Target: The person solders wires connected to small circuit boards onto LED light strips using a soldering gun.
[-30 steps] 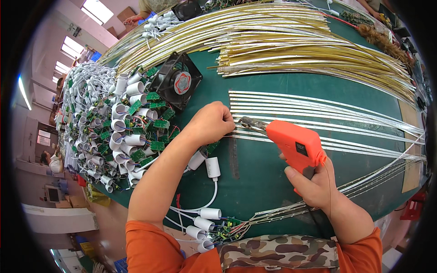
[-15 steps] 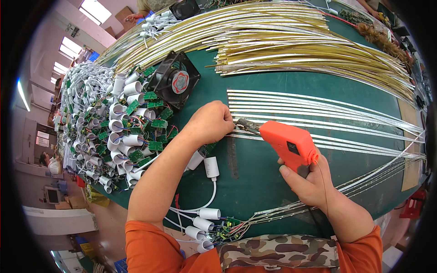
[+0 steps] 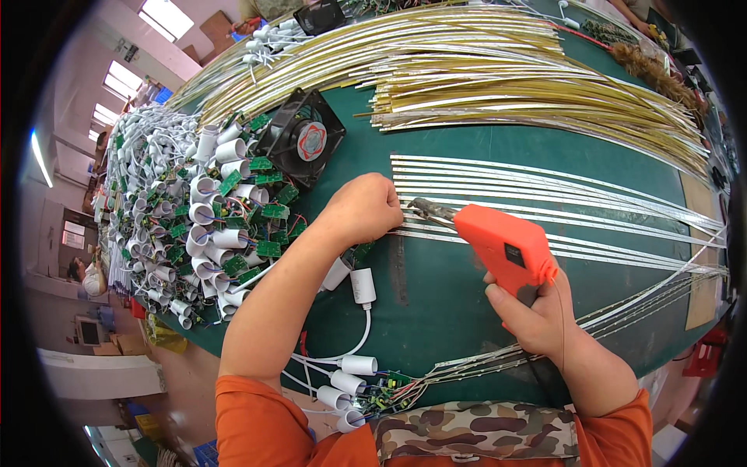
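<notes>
My right hand is wrapped round the grip of an orange-red soldering gun. Its dark metal tip points left and stops just short of my left fingers. My left hand is closed in a pinch at the left ends of a row of thin white LED strips; whatever sits between the fingertips is hidden. Below that wrist, a white cylindrical cap with a cable lies on the green table, beside a partly covered small green circuit board.
A large heap of white caps with circuit boards fills the left side. A black square fan stands beside it. Bundled yellow and white strips lie across the back. More wired caps rest near my waist. Parts of other people show at the far edge.
The soldering gun and my right hand have shifted slightly right, drawing the tip a little away from my left fingers. My left hand stays nearly in place.
</notes>
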{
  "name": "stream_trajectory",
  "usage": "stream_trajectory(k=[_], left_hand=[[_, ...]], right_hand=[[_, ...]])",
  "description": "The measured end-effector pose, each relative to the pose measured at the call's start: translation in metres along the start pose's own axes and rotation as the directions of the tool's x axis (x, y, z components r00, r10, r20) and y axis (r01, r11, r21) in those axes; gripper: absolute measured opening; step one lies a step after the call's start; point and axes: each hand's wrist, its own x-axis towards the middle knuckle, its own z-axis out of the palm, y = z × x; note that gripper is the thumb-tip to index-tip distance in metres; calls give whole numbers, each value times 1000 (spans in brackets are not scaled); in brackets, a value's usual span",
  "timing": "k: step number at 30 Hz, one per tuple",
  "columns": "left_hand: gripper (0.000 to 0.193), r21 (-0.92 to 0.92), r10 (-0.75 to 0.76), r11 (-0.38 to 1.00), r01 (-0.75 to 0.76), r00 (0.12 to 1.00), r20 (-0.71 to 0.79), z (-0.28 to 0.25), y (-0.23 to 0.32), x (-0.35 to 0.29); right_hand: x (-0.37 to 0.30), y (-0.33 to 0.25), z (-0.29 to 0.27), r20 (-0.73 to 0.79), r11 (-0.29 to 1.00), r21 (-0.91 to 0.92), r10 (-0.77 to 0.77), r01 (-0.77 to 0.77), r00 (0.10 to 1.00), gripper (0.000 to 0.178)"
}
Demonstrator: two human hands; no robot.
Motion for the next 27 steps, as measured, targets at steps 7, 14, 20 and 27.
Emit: stream_trajectory(k=[7, 14, 20, 27], left_hand=[[14, -19, 27, 999, -28, 999, -32, 1, -2, 0], [13, 120, 66, 991, -62, 997, -30, 7, -16, 7], [12, 87, 48, 995, -41, 996, -77, 9, -4, 4], [8, 107, 9, 994, -6, 1000, -26, 7, -8, 5]], right_hand=[[-1, -4, -2, -12, 999, 20, -45, 45, 999, 41], [-7, 1, 0, -64, 996, 91, -14, 20, 998, 40], [-14, -4, 0, -136, 988, 150, 44, -23, 990, 43], [-12, 0, 3, -163, 979, 196, 95, -62, 982, 44]])
